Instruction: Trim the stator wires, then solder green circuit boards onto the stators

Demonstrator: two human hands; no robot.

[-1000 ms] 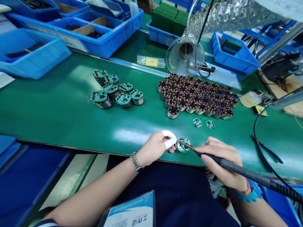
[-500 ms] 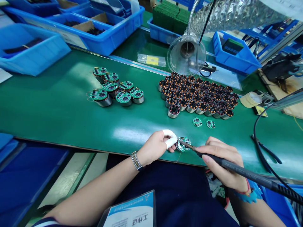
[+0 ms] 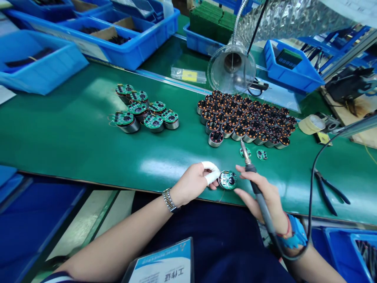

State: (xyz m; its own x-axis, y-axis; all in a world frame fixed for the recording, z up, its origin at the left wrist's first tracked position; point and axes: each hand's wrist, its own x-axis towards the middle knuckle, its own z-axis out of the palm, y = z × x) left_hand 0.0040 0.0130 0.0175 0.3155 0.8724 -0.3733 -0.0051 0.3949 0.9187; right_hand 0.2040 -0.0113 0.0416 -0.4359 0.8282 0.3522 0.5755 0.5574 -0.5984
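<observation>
My left hand (image 3: pixel 193 182), with white wraps on the thumb and a finger, grips the left side of a motor (image 3: pixel 227 180) near the table's front edge. The motor has a round green circuit board on top. My right hand (image 3: pixel 266 196) holds a soldering iron (image 3: pixel 251 168) against its fingers, the tip pointing up and away from the board. The right thumb and forefinger are spread close to the board's right side; whether they touch it, I cannot tell. Beyond the iron's tip lie two loose circuit boards, the right one (image 3: pixel 262 155) in full view.
Several motors with copper windings (image 3: pixel 250 118) stand packed at the back right. Several board-topped motors (image 3: pixel 153 122) stand at the left. A clear fume funnel (image 3: pixel 231 68) hangs behind. Pliers (image 3: pixel 326 192) lie at the right. Blue bins (image 3: pixel 126 51) line the back.
The soldering iron's tip has left the board and swung up and away. My right hand has turned, bringing thumb and forefinger near the board. My left hand stays put.
</observation>
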